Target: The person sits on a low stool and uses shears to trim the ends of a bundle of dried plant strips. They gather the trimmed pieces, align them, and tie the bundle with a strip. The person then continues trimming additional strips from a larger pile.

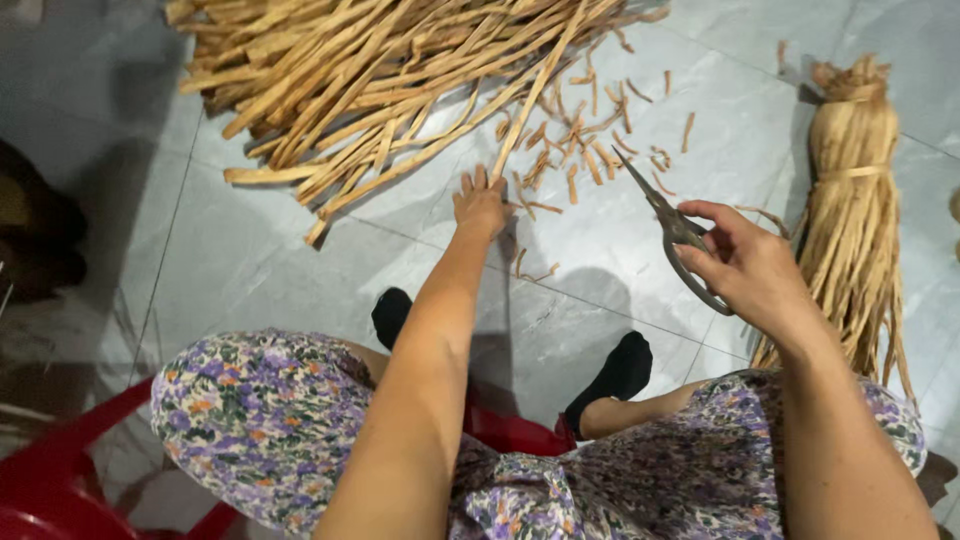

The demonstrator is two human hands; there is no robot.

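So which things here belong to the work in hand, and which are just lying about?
In use:
- left hand reaching to a long tan fibre strip
- right hand holding grey metal scissors
- loose pile of tan strips
- short cut-off bits

Lying about:
- tied tan fibre bundle
- red plastic stool
- dark object at left edge

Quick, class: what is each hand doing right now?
Left hand: open, fingers on a long fibre strip from the pile.
Right hand: closed around the scissors.
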